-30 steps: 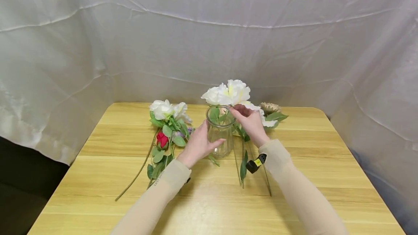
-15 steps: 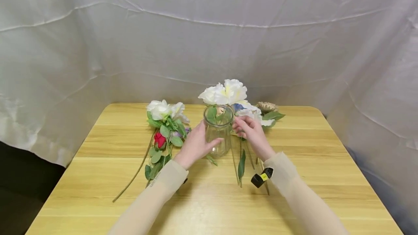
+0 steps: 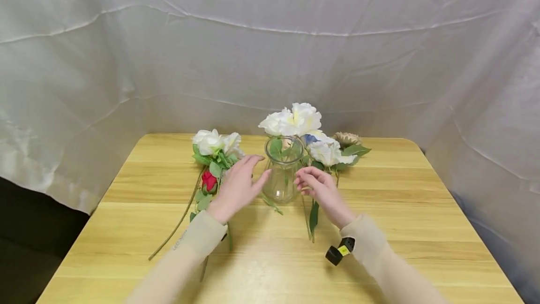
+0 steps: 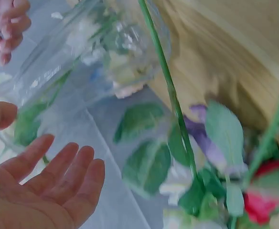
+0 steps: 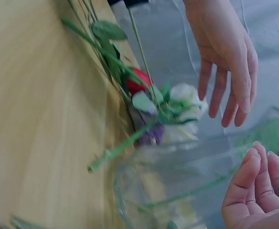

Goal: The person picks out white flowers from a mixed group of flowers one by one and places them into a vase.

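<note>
Left hand (image 3: 238,184): fingers loosely spread, thumb apart from them, nothing held; fingertips just beside the glass vase (image 3: 280,184), and the right wrist view shows a gap there. Right hand (image 3: 322,191): fingers bent, tips drawn close to the thumb, nothing visible between; whether they brush the glass, cannot tell. Vase upright between the two sets of fingers, a green stem showing through its wall. Cut stem (image 3: 273,204) at its foot, between the hands. Table (image 3: 270,257) wood runs toward the wearer between the wrists; near edge cut off. Left of the left fingers, a red rose (image 3: 208,180), white flowers (image 3: 215,142) beyond it. Past the right fingertips, a ruffled white flower (image 3: 326,151), a blue flower (image 3: 309,139) and a tan bloom (image 3: 347,139). White blooms (image 3: 295,120) rise beyond the vase rim. Far table edge lies past all fingertips, grey cloth (image 3: 270,60) behind. Left hand covers part of its pile in the head view; purple flower (image 4: 209,143) clearer from the left wrist. Vase mouth blurred in both wrist views.
</note>
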Motion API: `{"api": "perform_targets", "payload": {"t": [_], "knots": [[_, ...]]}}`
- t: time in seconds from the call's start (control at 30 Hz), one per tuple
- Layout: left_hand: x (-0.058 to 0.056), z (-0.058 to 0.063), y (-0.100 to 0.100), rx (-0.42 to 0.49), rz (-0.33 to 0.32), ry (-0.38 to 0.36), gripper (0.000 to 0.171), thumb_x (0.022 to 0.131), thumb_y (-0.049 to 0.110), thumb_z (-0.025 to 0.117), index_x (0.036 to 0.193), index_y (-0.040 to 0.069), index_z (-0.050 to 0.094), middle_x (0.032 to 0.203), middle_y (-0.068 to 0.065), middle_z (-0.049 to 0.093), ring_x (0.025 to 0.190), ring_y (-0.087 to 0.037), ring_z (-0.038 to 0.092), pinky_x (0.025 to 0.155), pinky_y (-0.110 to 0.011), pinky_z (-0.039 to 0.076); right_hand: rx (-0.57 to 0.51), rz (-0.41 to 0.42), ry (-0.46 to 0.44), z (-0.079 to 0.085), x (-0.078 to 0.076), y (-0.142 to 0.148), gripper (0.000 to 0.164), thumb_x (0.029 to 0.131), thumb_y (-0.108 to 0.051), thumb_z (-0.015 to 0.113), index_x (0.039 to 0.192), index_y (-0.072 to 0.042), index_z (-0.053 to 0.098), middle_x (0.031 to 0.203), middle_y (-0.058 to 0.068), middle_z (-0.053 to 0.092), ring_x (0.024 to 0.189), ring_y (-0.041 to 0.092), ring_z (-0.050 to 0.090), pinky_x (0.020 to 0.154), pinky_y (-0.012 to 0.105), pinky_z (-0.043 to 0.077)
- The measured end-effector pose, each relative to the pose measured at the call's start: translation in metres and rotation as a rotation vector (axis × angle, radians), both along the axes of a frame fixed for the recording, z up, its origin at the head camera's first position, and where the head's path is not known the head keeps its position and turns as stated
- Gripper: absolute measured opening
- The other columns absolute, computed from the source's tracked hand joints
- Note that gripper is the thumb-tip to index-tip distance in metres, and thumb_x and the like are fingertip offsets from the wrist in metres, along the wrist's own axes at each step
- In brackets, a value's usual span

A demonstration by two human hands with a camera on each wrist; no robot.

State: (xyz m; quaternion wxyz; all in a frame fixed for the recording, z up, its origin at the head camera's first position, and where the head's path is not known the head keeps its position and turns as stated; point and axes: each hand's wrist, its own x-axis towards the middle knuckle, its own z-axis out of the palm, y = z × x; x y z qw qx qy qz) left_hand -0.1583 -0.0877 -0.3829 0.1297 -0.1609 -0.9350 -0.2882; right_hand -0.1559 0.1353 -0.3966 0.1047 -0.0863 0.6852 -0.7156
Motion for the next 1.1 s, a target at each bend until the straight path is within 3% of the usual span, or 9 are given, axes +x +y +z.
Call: {"api": "perform_targets", "payload": {"t": [0.17, 0.33, 0.47, 0.57, 0.73, 0.8, 0.9, 1.0, 1.1], "knots": [[0.001, 0.002, -0.024, -0.009, 0.027, 0.054, 0.029, 0.092, 0.025, 0.058, 0.115, 0.008, 0.064, 0.118, -0.009, 0.062, 0.092, -0.024, 0.062, 0.08, -0.043, 0.054, -0.054, 0.029, -0.012, 0.002, 0.007, -0.01, 0.039, 0.098, -0.022, 0.052, 0.113, 0.014, 0.05, 0.091, 0.009, 0.06, 0.077, 0.013, 0.058, 0.065, 0.022, 0.05], [0.002, 0.001, -0.056, -0.014, 0.092, 0.027, 0.026, 0.093, 0.024, 0.056, 0.111, 0.008, 0.065, 0.116, -0.009, 0.063, 0.076, -0.021, 0.061, 0.068, -0.041, 0.054, -0.122, 0.027, -0.008, 0.007, 0.011, -0.024, 0.031, 0.098, -0.017, 0.052, 0.108, 0.011, 0.052, 0.089, 0.008, 0.061, 0.077, 0.017, 0.058, 0.063, 0.021, 0.049], [0.006, 0.0, -0.08, -0.039, 0.137, -0.007, 0.026, 0.093, 0.023, 0.055, 0.109, 0.005, 0.066, 0.108, -0.011, 0.064, 0.063, -0.018, 0.055, 0.054, -0.036, 0.05, -0.183, 0.042, -0.075, 0.008, 0.015, -0.036, 0.026, 0.097, -0.016, 0.052, 0.106, 0.008, 0.054, 0.088, 0.006, 0.062, 0.076, 0.016, 0.057, 0.064, 0.021, 0.049], [0.009, -0.001, -0.095, -0.061, 0.162, -0.029, 0.025, 0.092, 0.021, 0.056, 0.107, 0.005, 0.066, 0.105, -0.012, 0.064, 0.066, -0.021, 0.057, 0.055, -0.039, 0.049, -0.222, 0.05, -0.15, 0.006, 0.017, -0.046, 0.026, 0.096, -0.014, 0.05, 0.108, 0.009, 0.053, 0.089, 0.007, 0.062, 0.076, 0.015, 0.057, 0.064, 0.022, 0.048], [0.015, -0.008, -0.114, -0.083, 0.178, -0.072, 0.023, 0.09, 0.018, 0.057, 0.105, 0.003, 0.067, 0.112, -0.017, 0.064, 0.099, -0.036, 0.06, 0.079, -0.053, 0.05, -0.214, 0.062, -0.232, -0.002, 0.02, -0.061, 0.025, 0.095, -0.013, 0.05, 0.109, 0.008, 0.054, 0.091, 0.007, 0.062, 0.077, 0.015, 0.056, 0.066, 0.024, 0.047], [0.017, -0.011, -0.119, -0.092, 0.179, -0.087, 0.023, 0.089, 0.017, 0.057, 0.104, 0.003, 0.067, 0.113, -0.019, 0.064, 0.102, -0.038, 0.059, 0.081, -0.054, 0.049, -0.167, 0.072, -0.202, -0.006, 0.02, -0.066, 0.024, 0.095, -0.011, 0.05, 0.109, 0.008, 0.055, 0.094, 0.011, 0.062, 0.078, 0.015, 0.057, 0.067, 0.024, 0.049], [0.021, -0.014, -0.123, -0.105, 0.174, -0.085, 0.023, 0.088, 0.016, 0.058, 0.103, 0.002, 0.068, 0.11, -0.019, 0.065, 0.099, -0.038, 0.06, 0.077, -0.053, 0.051, -0.051, 0.091, -0.083, -0.012, 0.02, -0.072, 0.022, 0.094, -0.008, 0.051, 0.108, 0.008, 0.057, 0.098, 0.017, 0.063, 0.081, 0.017, 0.058, 0.069, 0.025, 0.051], [0.024, -0.016, -0.125, -0.114, 0.166, -0.078, 0.022, 0.088, 0.015, 0.059, 0.102, 0.002, 0.068, 0.108, -0.019, 0.066, 0.095, -0.037, 0.062, 0.073, -0.05, 0.052, 0.129, 0.119, 0.081, -0.019, 0.02, -0.076, 0.02, 0.092, -0.004, 0.052, 0.107, 0.006, 0.059, 0.102, 0.018, 0.063, 0.087, 0.021, 0.059, 0.076, 0.029, 0.053], [0.027, -0.018, -0.126, -0.123, 0.165, -0.08, 0.02, 0.087, 0.014, 0.059, 0.101, 0.002, 0.067, 0.107, -0.018, 0.067, 0.085, -0.031, 0.062, 0.064, -0.044, 0.051, 0.316, 0.152, 0.211, -0.025, 0.02, -0.079, 0.019, 0.091, -0.005, 0.053, 0.107, 0.0, 0.06, 0.108, 0.011, 0.06, 0.099, 0.025, 0.058, 0.085, 0.034, 0.053]]}}
